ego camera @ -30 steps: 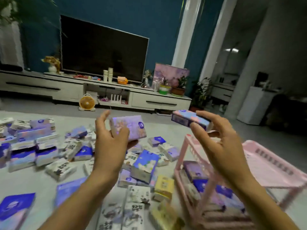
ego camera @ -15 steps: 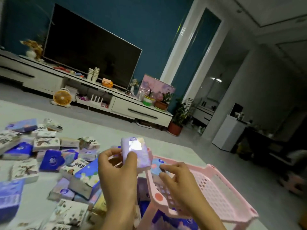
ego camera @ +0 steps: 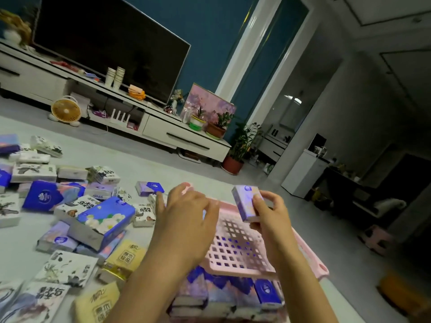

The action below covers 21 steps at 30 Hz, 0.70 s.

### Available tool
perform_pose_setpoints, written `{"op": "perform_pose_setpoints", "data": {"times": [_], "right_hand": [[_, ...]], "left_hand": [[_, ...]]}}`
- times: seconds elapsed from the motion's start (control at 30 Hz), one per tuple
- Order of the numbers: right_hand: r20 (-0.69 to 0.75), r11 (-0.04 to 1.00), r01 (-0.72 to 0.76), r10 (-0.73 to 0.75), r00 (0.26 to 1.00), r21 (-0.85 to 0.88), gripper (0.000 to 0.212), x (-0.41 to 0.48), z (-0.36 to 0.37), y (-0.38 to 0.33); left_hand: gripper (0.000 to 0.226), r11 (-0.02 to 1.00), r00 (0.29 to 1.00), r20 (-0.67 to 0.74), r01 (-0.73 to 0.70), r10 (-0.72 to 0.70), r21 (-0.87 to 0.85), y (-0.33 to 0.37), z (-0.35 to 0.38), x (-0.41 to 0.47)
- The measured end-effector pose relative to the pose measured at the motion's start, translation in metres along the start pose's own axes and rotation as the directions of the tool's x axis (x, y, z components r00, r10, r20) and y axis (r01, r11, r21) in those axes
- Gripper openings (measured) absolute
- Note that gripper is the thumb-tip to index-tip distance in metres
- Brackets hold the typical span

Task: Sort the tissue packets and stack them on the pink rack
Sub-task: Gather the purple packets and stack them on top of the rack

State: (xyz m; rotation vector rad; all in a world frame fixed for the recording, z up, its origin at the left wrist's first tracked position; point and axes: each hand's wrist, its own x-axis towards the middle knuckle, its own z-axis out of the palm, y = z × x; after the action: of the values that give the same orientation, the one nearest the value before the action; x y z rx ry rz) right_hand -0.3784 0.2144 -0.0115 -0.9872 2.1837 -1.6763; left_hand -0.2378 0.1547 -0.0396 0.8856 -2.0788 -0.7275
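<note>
Holding a purple tissue packet (ego camera: pixel 247 203) over the pink rack (ego camera: pixel 235 248), the right hand (ego camera: pixel 270 217) is closed around it. The left hand (ego camera: pixel 186 213) is spread, apparently empty, over the near-left tray corner. The packet should be laid flat and pushed into a corner.

A dark television (ego camera: pixel 109 43) stands on a long white cabinet (ego camera: pixel 177 134), with paper cups (ego camera: pixel 114 76) beside it; an orange fan (ego camera: pixel 66 111) and potted plant (ego camera: pixel 238 150) sit on the floor
</note>
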Motion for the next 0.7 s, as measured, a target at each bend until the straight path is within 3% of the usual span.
{"op": "perform_pose_setpoints", "data": {"times": [0.1, 0.17, 0.23, 0.33, 0.43, 0.57, 0.7], "right_hand": [[0.074, 0.972, -0.082, 0.1, 0.992, -0.22, 0.019, 0.006, -0.009, 0.021], [0.142, 0.91, 0.039, 0.022, 0.99, -0.413, 0.027, 0.005, -0.007, 0.028], [0.233, 0.78, 0.205, -0.078, 0.969, -0.591, 0.039, 0.005, -0.008, 0.03], [0.356, 0.772, 0.216, 0.014, 0.934, -0.598, 0.036, 0.0, -0.005, 0.029], [0.381, 0.691, 0.314, -0.061, 0.923, -0.651, 0.053, 0.001, -0.002, 0.031], [0.379, 0.678, 0.334, -0.088, 0.921, -0.655, 0.06, 0.005, -0.003, 0.033], [0.392, 0.686, 0.32, -0.055, 0.918, -0.653, 0.052, 0.006, 0.0, 0.034]], "left_hand": [[0.044, 0.993, 0.976, 0.187, 0.101, -0.11, 0.059, 0.001, -0.001, 0.0], [0.045, 0.983, 0.966, 0.218, 0.111, -0.141, 0.145, 0.002, 0.0, 0.001], [0.043, 0.969, 0.956, 0.245, 0.11, -0.165, 0.221, 0.003, 0.0, 0.002], [0.039, 0.957, 0.946, 0.28, 0.084, -0.165, 0.279, 0.006, -0.002, 0.001], [0.037, 0.951, 0.944, 0.301, 0.039, -0.136, 0.307, 0.006, -0.001, 0.002], [0.039, 0.986, 0.958, 0.245, 0.124, -0.149, 0.112, -0.004, 0.008, 0.006], [0.041, 0.991, 0.959, 0.256, 0.108, -0.125, 0.081, -0.006, 0.008, 0.006]]}}
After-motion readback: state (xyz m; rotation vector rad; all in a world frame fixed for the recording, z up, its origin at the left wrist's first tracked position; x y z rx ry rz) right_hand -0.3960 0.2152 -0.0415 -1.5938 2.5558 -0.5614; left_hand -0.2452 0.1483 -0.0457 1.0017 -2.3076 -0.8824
